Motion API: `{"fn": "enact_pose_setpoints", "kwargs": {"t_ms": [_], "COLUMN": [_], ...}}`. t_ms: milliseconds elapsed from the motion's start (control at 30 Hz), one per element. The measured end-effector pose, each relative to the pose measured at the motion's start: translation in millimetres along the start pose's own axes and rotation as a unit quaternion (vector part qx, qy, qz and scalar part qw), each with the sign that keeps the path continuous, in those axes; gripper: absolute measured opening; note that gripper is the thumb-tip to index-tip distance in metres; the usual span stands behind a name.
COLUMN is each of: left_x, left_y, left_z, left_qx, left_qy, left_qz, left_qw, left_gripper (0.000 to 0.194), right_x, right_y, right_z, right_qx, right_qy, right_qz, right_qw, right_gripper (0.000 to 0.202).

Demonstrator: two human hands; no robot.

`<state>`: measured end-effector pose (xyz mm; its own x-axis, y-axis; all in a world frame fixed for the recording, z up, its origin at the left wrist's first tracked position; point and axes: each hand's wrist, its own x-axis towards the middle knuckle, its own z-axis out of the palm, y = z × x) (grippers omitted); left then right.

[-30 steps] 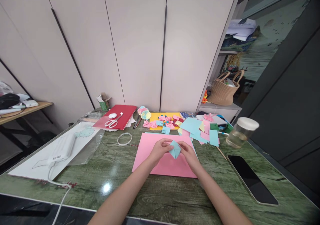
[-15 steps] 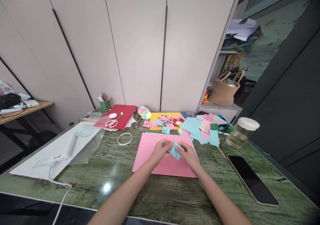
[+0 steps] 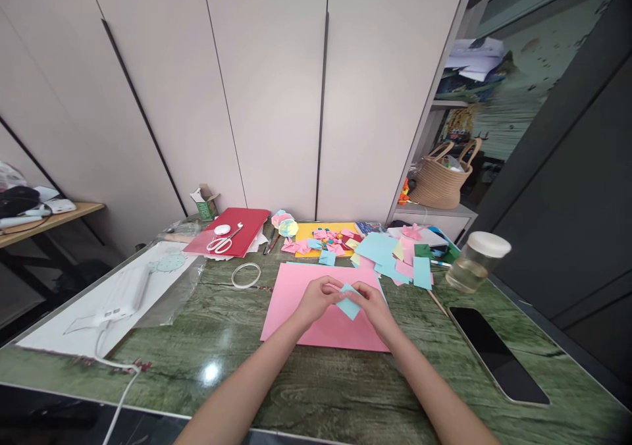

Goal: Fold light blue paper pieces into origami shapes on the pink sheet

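Note:
A small light blue paper is held between both hands above a large pink sheet. My left hand pinches the paper's left corner between thumb and fingers. On the other side, my right hand grips its upper right part. The paper is tilted, with one corner pointing down towards me. Behind the pink sheet, small folded pink and blue pieces lie around a yellow sheet. Blue and pink paper pieces overlap at the back right.
A phone and a lidded jar stand or lie at the right. White scissors rest on a red folder at the back left. A white roll of tape, power bank and cable are on the left.
The blue paper has turned slightly in my fingers and now shows a flatter face. Both hands have stayed nearly in place. The view has shifted a little.

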<state>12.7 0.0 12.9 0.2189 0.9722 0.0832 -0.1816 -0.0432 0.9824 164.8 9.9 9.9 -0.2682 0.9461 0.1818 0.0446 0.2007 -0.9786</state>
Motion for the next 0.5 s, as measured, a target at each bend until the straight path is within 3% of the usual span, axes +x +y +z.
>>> {"fn": "enact_pose_setpoints", "kwargs": {"t_ms": [267,500], "left_x": [4.4,3.4], "left_y": [-2.6,-3.5], "left_z": [-3.0,-5.7], "left_qx": [-0.020,-0.059], "left_qy": [0.053,0.056], "left_qz": [0.024,0.034], "left_qw": [0.998,0.996], "left_gripper": [0.029,0.032], "right_x": [-0.1,0.7], "right_y": [-1.2,1.7], "right_z": [-0.4,0.6], "right_qx": [0.025,0.009], "right_qy": [-0.040,-0.071], "right_qz": [0.030,0.042], "right_qw": [0.998,0.997], "right_gripper": [0.022,0.025]}}
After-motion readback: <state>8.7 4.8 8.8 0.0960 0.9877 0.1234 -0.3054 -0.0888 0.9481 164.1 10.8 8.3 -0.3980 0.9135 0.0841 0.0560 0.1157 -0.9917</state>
